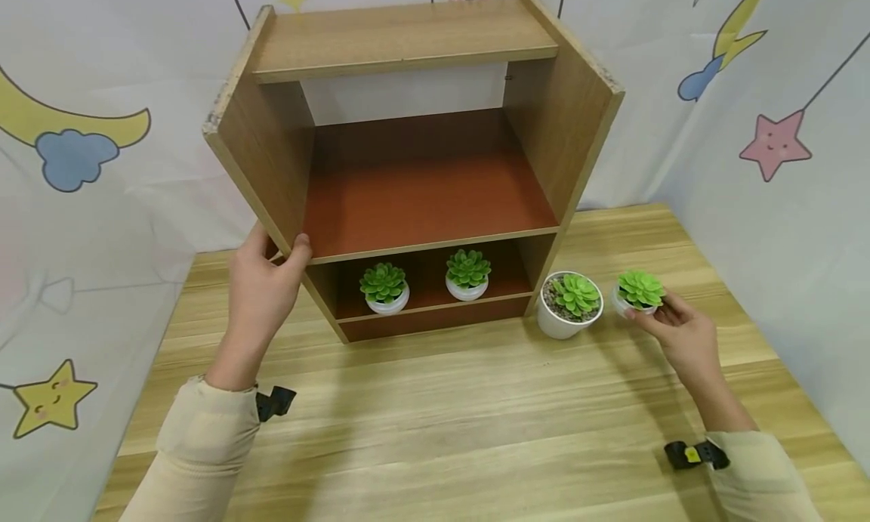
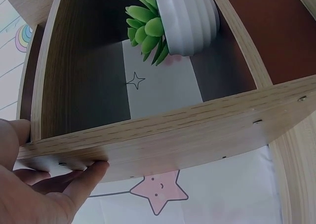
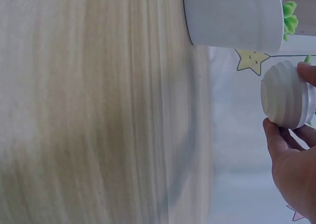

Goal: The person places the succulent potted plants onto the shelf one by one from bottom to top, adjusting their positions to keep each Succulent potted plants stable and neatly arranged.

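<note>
My left hand (image 1: 265, 284) grips the left side panel of a wooden shelf unit (image 1: 435, 246), thumb at the front edge and fingers round the outer face. In the left wrist view its fingers (image 2: 89, 182) lie along the panel's outside. My right hand (image 1: 689, 341) pinches a small potted succulent (image 1: 639, 289) by its white ribbed pot (image 3: 286, 95), which is off the table in the right wrist view. Just left of it stands a larger white pot with a succulent (image 1: 569, 307), by the unit's right side. Two small potted succulents (image 1: 385, 286) (image 1: 468, 273) sit on the lower shelf.
The unit's upper compartment has a red-brown floor (image 1: 428, 197) and an open back. The wooden table (image 1: 462, 416) stretches in front. Behind and at both sides hangs a white cloth (image 1: 761, 69) printed with stars and moons.
</note>
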A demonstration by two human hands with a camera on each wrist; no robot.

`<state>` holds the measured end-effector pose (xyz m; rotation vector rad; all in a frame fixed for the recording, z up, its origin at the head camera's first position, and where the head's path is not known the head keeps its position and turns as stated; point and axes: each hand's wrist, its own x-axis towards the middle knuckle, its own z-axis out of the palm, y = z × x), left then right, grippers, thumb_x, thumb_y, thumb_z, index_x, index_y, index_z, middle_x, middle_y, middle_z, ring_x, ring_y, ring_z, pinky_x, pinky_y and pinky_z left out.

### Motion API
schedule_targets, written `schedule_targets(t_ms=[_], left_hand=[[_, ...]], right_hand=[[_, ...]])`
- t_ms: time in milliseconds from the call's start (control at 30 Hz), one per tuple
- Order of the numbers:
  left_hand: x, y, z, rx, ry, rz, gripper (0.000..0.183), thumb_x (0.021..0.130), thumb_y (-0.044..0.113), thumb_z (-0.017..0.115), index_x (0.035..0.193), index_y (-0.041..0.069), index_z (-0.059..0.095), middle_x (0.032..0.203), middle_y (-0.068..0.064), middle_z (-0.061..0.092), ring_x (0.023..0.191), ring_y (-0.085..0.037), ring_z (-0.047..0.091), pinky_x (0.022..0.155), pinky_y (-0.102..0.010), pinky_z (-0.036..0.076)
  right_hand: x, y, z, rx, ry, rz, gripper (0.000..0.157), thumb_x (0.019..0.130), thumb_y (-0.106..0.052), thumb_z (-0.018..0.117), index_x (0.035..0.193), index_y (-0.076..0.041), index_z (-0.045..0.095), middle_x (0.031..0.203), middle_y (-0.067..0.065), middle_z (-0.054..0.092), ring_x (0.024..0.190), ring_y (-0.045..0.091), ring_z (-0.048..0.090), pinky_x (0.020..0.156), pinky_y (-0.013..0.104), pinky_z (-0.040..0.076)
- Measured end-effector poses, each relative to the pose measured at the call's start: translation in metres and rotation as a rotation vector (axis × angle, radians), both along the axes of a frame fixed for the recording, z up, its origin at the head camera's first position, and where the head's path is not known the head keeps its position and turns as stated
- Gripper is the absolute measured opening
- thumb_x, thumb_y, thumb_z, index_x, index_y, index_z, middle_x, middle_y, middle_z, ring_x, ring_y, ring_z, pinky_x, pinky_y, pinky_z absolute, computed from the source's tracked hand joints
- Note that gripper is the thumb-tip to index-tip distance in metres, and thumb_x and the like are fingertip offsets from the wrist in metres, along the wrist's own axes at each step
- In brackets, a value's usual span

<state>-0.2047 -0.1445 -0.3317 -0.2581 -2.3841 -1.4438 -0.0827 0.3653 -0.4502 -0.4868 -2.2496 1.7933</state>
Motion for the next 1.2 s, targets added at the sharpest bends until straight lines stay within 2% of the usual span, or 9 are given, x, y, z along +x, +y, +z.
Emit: schedule_targets(t_ms=[100,200,300,400,567,700,1033,1200], left_hand=[[0.0,0.0,0.001,-0.006,0.002,0.002,0.031,0.096,0.019,0.058,0.121,0.002,0.062,0.111,-0.01,0.065,0.102,-0.019,0.062,0.084,-0.03,0.053],[0.0,0.0,0.001,-0.017,0.003,0.003,0.03,0.096,0.02,0.057,0.119,0.001,0.062,0.109,-0.01,0.065,0.1,-0.019,0.063,0.083,-0.029,0.053],[0.0,-0.001,-0.001,-0.027,0.002,0.001,0.03,0.096,0.021,0.056,0.118,0.002,0.061,0.108,-0.009,0.064,0.099,-0.017,0.063,0.082,-0.028,0.053],[0.0,-0.002,-0.002,-0.03,0.001,-0.004,0.03,0.097,0.022,0.056,0.118,0.003,0.061,0.109,-0.008,0.064,0.099,-0.017,0.062,0.082,-0.028,0.053],[-0.001,-0.002,-0.002,-0.03,0.003,-0.006,0.03,0.097,0.023,0.056,0.119,0.003,0.061,0.109,-0.008,0.064,0.1,-0.018,0.062,0.081,-0.026,0.053],[-0.001,-0.003,-0.002,-0.029,0.006,-0.012,0.03,0.097,0.024,0.056,0.12,0.004,0.061,0.11,-0.008,0.064,0.1,-0.018,0.063,0.079,-0.024,0.052],[-0.001,-0.003,-0.002,-0.02,-0.002,-0.021,0.032,0.097,0.024,0.056,0.122,0.005,0.061,0.11,-0.009,0.065,0.099,-0.02,0.065,0.074,-0.021,0.052],[-0.001,-0.005,-0.003,-0.017,-0.003,-0.031,0.034,0.097,0.024,0.057,0.125,0.006,0.06,0.113,-0.01,0.065,0.1,-0.022,0.065,0.071,-0.02,0.052]], right_hand=[[0.001,-0.001,0.002,-0.065,0.045,0.002,0.077,0.085,-0.008,0.078,0.147,0.007,0.034,0.151,0.025,0.031,0.136,0.024,0.037,0.09,0.012,0.041],[0.002,-0.002,0.005,-0.123,0.089,0.003,0.075,0.083,-0.004,0.079,0.145,0.008,0.038,0.144,0.016,0.045,0.124,0.013,0.052,0.086,0.013,0.045],[0.002,-0.005,0.008,-0.171,0.137,-0.001,0.072,0.082,-0.001,0.079,0.143,0.008,0.042,0.127,0.002,0.062,0.107,0.003,0.06,0.083,0.015,0.048],[0.002,-0.008,0.012,-0.211,0.188,0.005,0.067,0.081,0.003,0.078,0.141,0.006,0.047,0.113,-0.007,0.067,0.101,0.001,0.062,0.081,0.017,0.049],[0.004,-0.015,0.018,-0.284,0.279,0.038,0.063,0.081,0.011,0.074,0.14,0.002,0.051,0.117,-0.002,0.066,0.106,0.006,0.062,0.083,0.021,0.05],[0.004,-0.019,0.023,-0.305,0.313,0.039,0.062,0.081,0.013,0.073,0.139,0.001,0.052,0.124,0.003,0.064,0.109,0.007,0.061,0.085,0.022,0.049],[0.006,-0.034,0.035,-0.254,0.29,-0.038,0.066,0.078,0.01,0.077,0.138,0.003,0.051,0.131,0.01,0.058,0.109,0.009,0.062,0.084,0.021,0.049],[0.008,-0.043,0.041,-0.226,0.312,-0.052,0.063,0.077,0.013,0.077,0.135,0.004,0.054,0.126,0.008,0.062,0.108,0.009,0.062,0.083,0.021,0.049]])
